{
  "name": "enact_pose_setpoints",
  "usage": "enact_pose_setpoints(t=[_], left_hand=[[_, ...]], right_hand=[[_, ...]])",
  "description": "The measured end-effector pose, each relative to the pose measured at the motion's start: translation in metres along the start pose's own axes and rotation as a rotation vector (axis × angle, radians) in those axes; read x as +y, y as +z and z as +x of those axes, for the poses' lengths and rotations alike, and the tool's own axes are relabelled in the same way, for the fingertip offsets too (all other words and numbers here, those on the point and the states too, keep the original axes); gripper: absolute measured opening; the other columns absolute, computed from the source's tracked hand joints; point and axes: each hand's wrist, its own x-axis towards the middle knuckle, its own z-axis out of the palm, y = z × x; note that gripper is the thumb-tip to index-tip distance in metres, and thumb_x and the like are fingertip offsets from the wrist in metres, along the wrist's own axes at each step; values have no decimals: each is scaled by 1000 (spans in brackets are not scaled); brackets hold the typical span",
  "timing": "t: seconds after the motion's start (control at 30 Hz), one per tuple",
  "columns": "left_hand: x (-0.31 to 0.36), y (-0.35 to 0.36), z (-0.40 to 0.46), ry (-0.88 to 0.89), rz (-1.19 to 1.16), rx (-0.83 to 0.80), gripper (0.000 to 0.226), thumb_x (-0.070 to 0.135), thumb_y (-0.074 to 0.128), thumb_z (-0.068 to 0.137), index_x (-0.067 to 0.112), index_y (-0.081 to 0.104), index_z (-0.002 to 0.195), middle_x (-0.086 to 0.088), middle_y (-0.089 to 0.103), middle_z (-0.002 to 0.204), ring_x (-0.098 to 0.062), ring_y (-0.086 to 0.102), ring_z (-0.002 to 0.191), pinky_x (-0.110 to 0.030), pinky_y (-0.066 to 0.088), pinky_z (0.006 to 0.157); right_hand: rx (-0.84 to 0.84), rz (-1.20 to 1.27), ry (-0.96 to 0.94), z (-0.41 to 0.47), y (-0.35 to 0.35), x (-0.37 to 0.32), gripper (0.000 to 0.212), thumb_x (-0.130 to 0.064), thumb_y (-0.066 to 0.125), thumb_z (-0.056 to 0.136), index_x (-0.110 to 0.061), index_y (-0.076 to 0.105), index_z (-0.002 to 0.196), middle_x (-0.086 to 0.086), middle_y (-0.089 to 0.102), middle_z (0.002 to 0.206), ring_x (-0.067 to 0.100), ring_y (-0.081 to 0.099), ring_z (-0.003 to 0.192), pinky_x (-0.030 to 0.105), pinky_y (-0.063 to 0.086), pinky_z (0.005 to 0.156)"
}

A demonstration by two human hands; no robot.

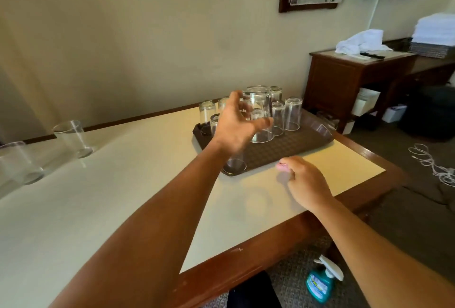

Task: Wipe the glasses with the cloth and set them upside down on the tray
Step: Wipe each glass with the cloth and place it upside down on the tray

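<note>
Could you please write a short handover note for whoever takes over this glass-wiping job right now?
Left hand: open, fingers spread beside an upturned glass on the tray; no grip visible.
Right hand: loosely curled on the table, something small and pink at its fingertips.
Done: about ten glasses upside down on the tray.
Left: two upright glasses at the table's left; cloth not in either hand.

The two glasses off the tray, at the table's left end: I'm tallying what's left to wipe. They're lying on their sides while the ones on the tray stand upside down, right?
Not quite. The two glasses at the table's left end stand upright, mouths up, not on their sides, as the head view shows. The ones on the tray do stand upside down.
</note>
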Motion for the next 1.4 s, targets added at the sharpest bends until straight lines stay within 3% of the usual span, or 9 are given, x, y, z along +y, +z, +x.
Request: enact_pose_setpoints(t=[0.13, 0.2, 0.27, 0.37, 0.5, 0.73, 0.87, 1.07, 1.4], left_hand=[[-12, 15, 29, -10, 196, -22, 82, 13, 92, 76, 16, 43, 142, -2, 54, 106, -17, 60, 92, -25, 60, 73], [-18, 21, 39, -14, 294, -72, 93, 12, 92, 76, 27, 39, 150, -2, 54, 109, -21, 62, 100, -36, 62, 85], [-21, 26, 45, -14, 436, -130, 95, 16, 91, 78, 35, 37, 154, -2, 54, 116, -20, 65, 100, -37, 63, 84], [-22, 33, 53, 26, 614, -182, 90, 21, 92, 77, 29, 40, 150, 1, 57, 110, -13, 63, 86, -25, 57, 70], [-26, 40, 61, -2, 697, -222, 85, 19, 96, 71, 21, 39, 135, 1, 60, 95, -24, 65, 92, -33, 55, 75], [-40, 40, 64, -33, 1040, -366, 99, 47, 97, 63, 22, 39, 139, 3, 65, 124, -28, 63, 106, -48, 58, 91], [-42, 38, 67, -86, 1052, -383, 108, 50, 95, 66, 19, 32, 149, -5, 58, 148, -33, 60, 124, -54, 54, 101], [-41, 31, 70, -125, 1093, -483, 102, 40, 89, 80, 21, 30, 161, -7, 46, 161, -35, 48, 141, -48, 44, 111], [-41, 26, 69, -178, 1020, -509, 98, 40, 87, 83, 17, 31, 160, -8, 43, 162, -35, 47, 143, -46, 44, 110]], right_hand=[[-11, -67, -100, -11, 11, 10, 43, 12, 72, 78, -11, 73, 115, 4, 73, 116, 27, 71, 103, 33, 59, 76], [-7, -66, -106, -10, 11, 11, 45, 12, 69, 79, -13, 72, 116, 1, 73, 118, 24, 69, 107, 35, 61, 77], [-6, -71, -107, -10, 11, 12, 47, 12, 65, 81, -15, 71, 119, -2, 71, 121, 21, 67, 112, 35, 60, 79], [-5, -80, -122, -9, 11, 13, 47, 11, 64, 80, -14, 71, 119, 0, 71, 121, 23, 66, 113, 38, 61, 79], [-2, -86, -130, -9, 13, 15, 44, 11, 67, 79, -13, 71, 115, 2, 72, 118, 26, 67, 109, 40, 61, 75], [42, -113, -145, -10, 14, 16, 40, 8, 77, 75, -11, 73, 110, 6, 74, 112, 28, 70, 102, 39, 62, 70], [59, -115, -149, -11, 15, 16, 40, 8, 79, 74, -10, 73, 109, 8, 75, 110, 30, 72, 99, 37, 62, 69], [52, -112, -132, -10, 16, 16, 37, 9, 72, 79, -11, 73, 110, 7, 74, 113, 29, 70, 102, 37, 61, 73], [27, -131, -109, -10, 15, 14, 34, 2, 70, 86, -12, 72, 116, 5, 73, 119, 27, 69, 108, 35, 60, 77]])
